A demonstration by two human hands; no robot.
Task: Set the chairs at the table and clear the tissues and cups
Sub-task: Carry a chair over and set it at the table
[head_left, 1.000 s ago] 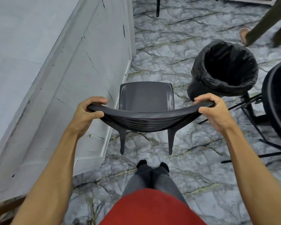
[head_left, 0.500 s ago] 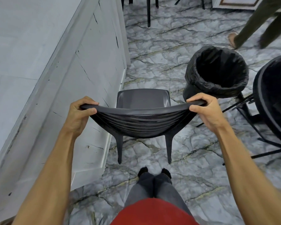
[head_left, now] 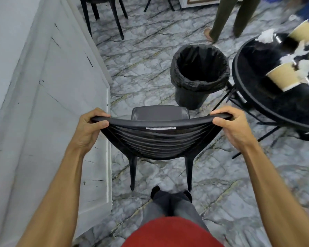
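Two hands grip the top rail of the black plastic chair (head_left: 159,139), my left hand (head_left: 89,127) and right hand (head_left: 234,129) curled round its ends. The chair stands just short of the lined bin (head_left: 200,73). I judge it light, stiff and well held there.

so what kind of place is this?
Likely a cafe or canteen seating area: a round black table with paper cups, a lined bin beside it, and more chairs beyond the held black chair.

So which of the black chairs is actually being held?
The near chair, its backrest gripped by the left hand and right hand. The far chair by the wall stands untouched.
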